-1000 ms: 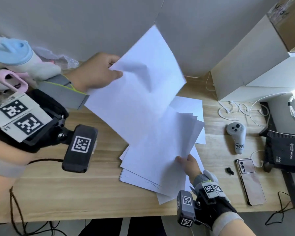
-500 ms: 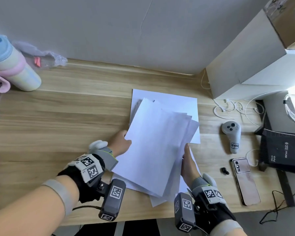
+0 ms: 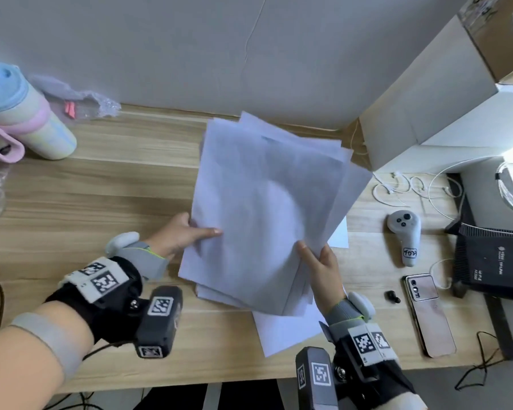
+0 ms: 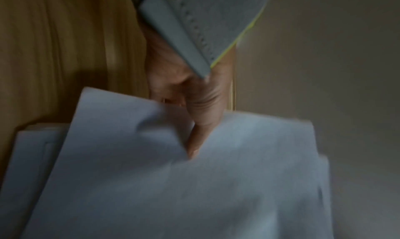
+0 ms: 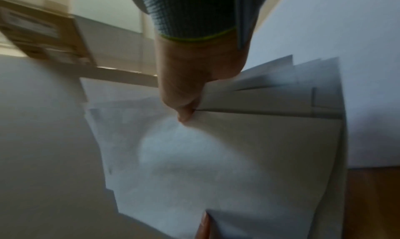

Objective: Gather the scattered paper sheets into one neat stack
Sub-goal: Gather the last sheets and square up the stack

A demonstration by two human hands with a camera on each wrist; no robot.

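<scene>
Wooden desk [image 3: 101, 184], hand-held paper sheets [image 3: 264, 208]

I could read very little from my end. The grey controller [image 3: 404, 235] on the desk carried a small white sticker on its handle with handwritten marks, possibly "Y01", though I could not be sure. The black router [image 3: 495, 259] had white print on its top, too small to make out. The cardboard box [image 3: 498, 28] bore shipping labels, blurred. The wrist rigs showed square black-and-white fiducial markers [image 3: 103, 281], not text.
</scene>
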